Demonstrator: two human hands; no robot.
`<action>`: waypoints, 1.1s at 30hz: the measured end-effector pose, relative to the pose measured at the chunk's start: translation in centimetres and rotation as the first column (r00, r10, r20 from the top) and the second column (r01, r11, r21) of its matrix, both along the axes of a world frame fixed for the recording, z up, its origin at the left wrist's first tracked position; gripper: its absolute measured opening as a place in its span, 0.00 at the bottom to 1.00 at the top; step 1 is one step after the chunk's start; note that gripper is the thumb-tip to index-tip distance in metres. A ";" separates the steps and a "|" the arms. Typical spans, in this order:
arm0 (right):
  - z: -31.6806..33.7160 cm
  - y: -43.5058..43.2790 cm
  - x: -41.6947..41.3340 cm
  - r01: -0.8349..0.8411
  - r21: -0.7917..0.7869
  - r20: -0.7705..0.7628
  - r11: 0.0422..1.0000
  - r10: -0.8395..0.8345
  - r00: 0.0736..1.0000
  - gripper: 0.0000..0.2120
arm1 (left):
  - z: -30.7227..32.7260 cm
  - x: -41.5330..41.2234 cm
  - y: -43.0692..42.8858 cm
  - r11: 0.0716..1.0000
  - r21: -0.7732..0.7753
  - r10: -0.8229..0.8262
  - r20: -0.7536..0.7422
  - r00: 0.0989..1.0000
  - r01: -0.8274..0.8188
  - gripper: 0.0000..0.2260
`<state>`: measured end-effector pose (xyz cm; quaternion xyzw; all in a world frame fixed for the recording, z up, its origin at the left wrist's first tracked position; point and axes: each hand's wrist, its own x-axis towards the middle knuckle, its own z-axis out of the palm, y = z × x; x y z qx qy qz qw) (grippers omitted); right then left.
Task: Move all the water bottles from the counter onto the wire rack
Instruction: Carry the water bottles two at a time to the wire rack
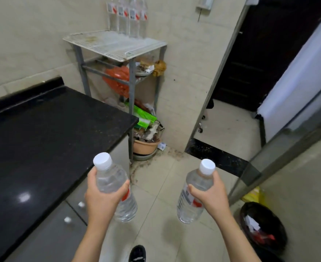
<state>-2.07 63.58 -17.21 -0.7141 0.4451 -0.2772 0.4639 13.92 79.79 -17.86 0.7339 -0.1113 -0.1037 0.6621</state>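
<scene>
My left hand [102,197] grips a clear water bottle [112,180] with a white cap, held upright over the floor beside the black counter [42,133]. My right hand [210,195] grips a second clear bottle [195,186] with a white cap and a red-and-white label. Ahead stands the white wire rack [102,44] on grey legs. Several bottles [127,17] stand at the back of its top shelf against the tiled wall. No bottles show on the visible part of the counter.
Clutter fills the rack's lower shelves: an orange bag [118,78], green packaging [144,118], a clay pot [146,146]. A doorway [250,72] opens on the right. A black bin [263,229] stands at lower right. My shoe [137,253] is on the tiled floor.
</scene>
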 end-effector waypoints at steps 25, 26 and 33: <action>3.0 -39.0 18.4 -0.213 -0.188 0.112 0.959 0.237 0.965 0.23 | 6.3 14.8 -36.4 0.981 -0.048 0.193 0.228 0.954 -0.187 0.30; 3.9 -40.7 19.7 -0.236 -0.201 0.119 0.951 0.263 0.957 0.23 | 7.3 15.6 -37.7 0.977 -0.066 0.215 0.246 0.945 -0.205 0.30; 10.5 -48.5 30.1 -0.388 -0.320 0.256 0.864 0.473 0.843 0.25 | 13.1 23.5 -43.0 0.945 -0.123 0.326 0.349 0.879 -0.302 0.40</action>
